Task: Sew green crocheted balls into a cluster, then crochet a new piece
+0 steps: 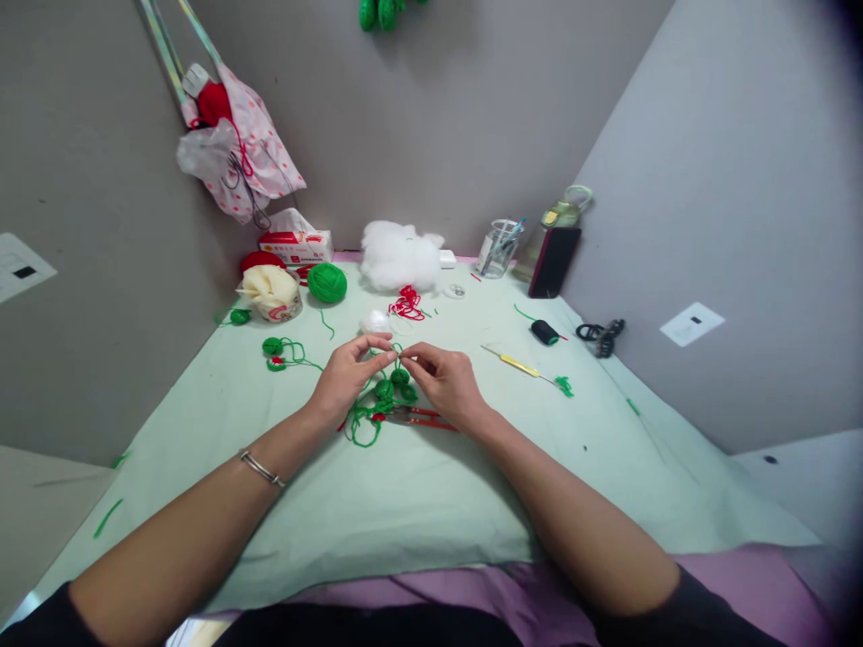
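My left hand [349, 373] and my right hand [441, 377] meet above the middle of the table, fingertips almost touching. Both pinch a thin strand of green yarn [397, 347] between them; any finer tool there is too small to make out. Just beneath the fingers are small green crocheted balls [384, 389] with loops of green yarn and a bit of red. Thread snips [424, 417] with red handles lie under my right hand. Off to the left, another pair of green pieces [273, 347] rests with its yarn tail.
A yellow-handled crochet hook [519, 364] and a dark thread spool [545, 332] lie on the right. Behind are white stuffing [401, 256], tangled red yarn [407, 304], a green yarn ball [327, 282], a tub [273, 296], a clear cup [500, 250] and a leaning phone [555, 261].
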